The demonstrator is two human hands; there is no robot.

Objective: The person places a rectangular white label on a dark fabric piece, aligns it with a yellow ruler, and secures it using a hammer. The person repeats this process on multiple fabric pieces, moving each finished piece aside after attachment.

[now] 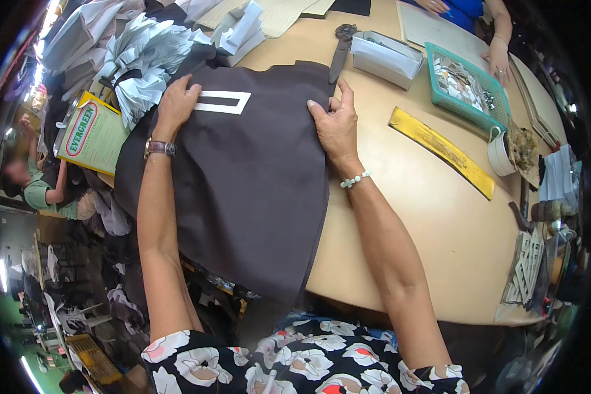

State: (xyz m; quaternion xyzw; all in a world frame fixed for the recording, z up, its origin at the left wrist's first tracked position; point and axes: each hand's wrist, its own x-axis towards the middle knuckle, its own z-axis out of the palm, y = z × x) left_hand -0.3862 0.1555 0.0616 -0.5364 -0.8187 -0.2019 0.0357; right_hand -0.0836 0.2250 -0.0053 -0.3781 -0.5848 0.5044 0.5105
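Note:
A large piece of dark brown fabric point(243, 197) lies in front of me and hangs over the table's near edge. My left hand point(176, 105) rests on its upper left, fingers loosely bent and apart, beside a white rectangular piece with a long slot point(238, 103). At the fabric's upper right edge is my right hand point(335, 125), thumb and forefinger spread, other fingers partly curled and partly hidden. Large scissors point(341, 56) lie just above it, and a soiled yellow strip point(440, 151) lies to its right.
The table point(361, 276) holds a yellow-and-cream can point(102, 151), pale cloth bundles point(138, 59), a white box point(387, 59), a teal basket point(469, 92), a glue-stained pot point(502, 151) and pale templates point(525, 262). A co-worker's hand point(499, 65) is beyond the basket; another person point(49, 190) is at left.

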